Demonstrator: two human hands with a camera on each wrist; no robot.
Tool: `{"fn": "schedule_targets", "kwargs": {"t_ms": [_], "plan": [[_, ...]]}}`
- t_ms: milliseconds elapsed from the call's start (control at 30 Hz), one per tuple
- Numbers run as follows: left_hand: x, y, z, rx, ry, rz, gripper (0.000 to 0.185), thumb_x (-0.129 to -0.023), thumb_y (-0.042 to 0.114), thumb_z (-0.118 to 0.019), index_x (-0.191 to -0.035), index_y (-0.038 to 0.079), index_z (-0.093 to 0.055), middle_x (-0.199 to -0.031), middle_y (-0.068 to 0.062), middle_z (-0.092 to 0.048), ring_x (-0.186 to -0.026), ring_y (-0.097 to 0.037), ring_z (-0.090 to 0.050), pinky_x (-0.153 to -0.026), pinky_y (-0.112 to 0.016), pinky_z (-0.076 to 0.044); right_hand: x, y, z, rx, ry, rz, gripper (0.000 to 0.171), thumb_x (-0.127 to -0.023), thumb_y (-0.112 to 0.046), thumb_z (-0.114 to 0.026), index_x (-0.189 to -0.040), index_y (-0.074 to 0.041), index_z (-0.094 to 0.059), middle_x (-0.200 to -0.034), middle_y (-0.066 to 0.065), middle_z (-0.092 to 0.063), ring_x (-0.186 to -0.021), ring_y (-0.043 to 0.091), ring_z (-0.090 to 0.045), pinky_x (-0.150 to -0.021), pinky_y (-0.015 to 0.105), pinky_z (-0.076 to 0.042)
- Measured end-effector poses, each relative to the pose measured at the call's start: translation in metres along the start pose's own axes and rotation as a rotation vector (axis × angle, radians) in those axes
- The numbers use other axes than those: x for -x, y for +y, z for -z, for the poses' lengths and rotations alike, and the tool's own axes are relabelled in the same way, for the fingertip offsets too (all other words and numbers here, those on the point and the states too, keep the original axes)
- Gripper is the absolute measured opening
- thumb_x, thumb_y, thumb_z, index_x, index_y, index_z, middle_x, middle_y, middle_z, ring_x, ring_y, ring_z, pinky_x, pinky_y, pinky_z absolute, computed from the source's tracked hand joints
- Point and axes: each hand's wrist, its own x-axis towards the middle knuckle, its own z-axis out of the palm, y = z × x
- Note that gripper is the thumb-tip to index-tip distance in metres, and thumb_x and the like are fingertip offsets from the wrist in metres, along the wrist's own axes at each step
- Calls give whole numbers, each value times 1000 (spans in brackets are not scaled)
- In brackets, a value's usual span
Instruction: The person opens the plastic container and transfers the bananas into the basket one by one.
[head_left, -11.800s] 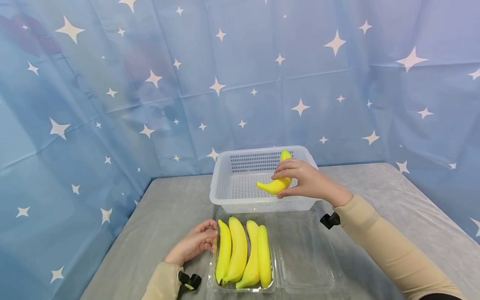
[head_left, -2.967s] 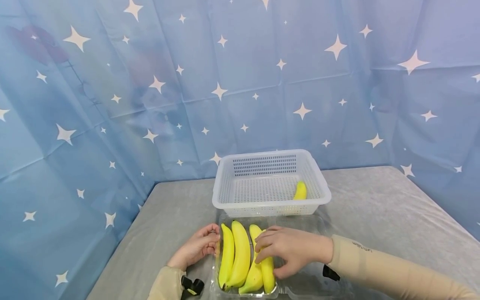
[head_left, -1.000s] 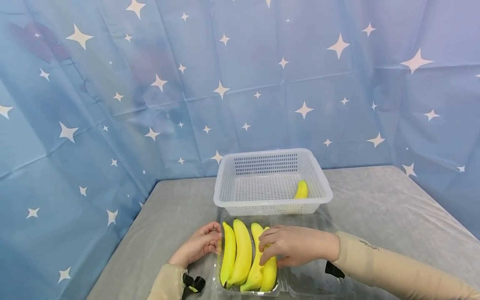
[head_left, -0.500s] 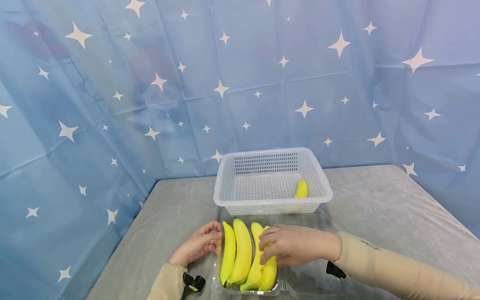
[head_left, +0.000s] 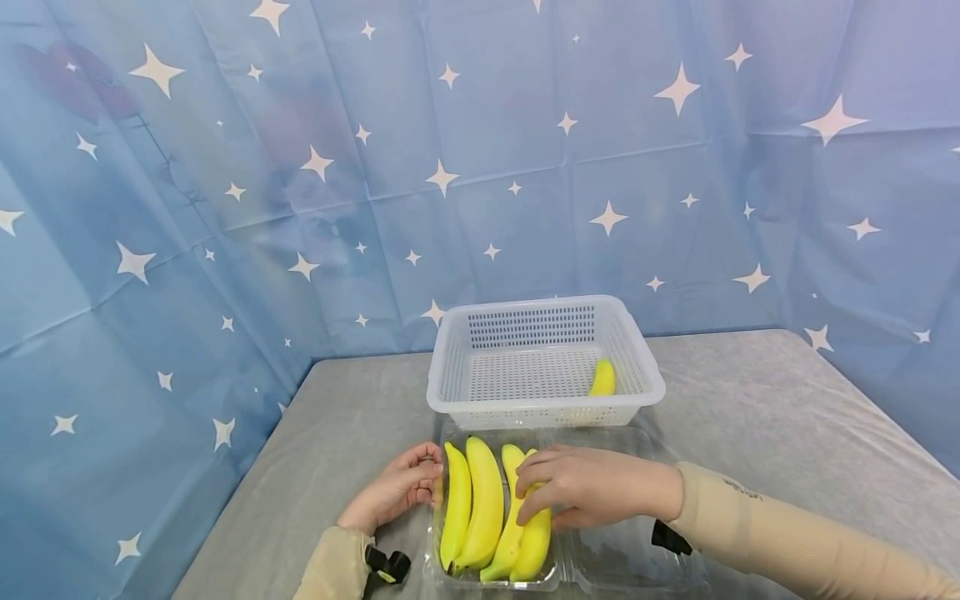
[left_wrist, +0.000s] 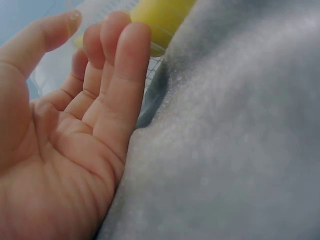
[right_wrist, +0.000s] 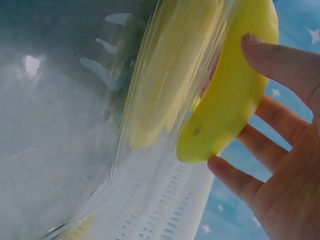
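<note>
Starry blue cloth point(head_left: 225, 208) hangs behind grey felt-like table point(head_left: 750, 417). White perforated basket point(head_left: 450, 367) holds one banana point(head_left: 602, 377). Clear glossy tray point(head_left: 622, 558) holds smooth curved bananas; right hand point(head_left: 585, 492) curls around rightmost banana point(head_left: 534, 546). Left hand point(head_left: 393, 493), fingers relaxed, touches the tray's edge.

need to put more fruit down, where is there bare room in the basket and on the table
The white perforated plastic basket is bare left of its one yellow banana. The grey table is bare right of the basket, also at its left. It is crowded in front: the clear plastic clamshell tray holds four bananas, the right hand and left hand at them.
</note>
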Motion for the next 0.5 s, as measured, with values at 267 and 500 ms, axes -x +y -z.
{"fn": "schedule_targets", "kwargs": {"t_ms": [267,500], "plan": [[0,0,0,-9,10,6,8,-98,6,-52,-102,9,-45,-76,0,-54,-62,-12,-60,-58,-27,-54,-1,1,2,32,42,25,45,-80,-17,-81,-120,-27,-64,-121,-3,-60,-122,14,-50,-103,27,-39],[1,1,-1,-12,9,6,8,-98,6,-52,-102,9,-45,-76,0,-54,-62,-12,-60,-58,-27,-54,-4,3,5,49,97,46,47,-78,-15,-81,-120,-25,-64,-119,-2,-61,-118,15,-52,-101,29,-41]]}}
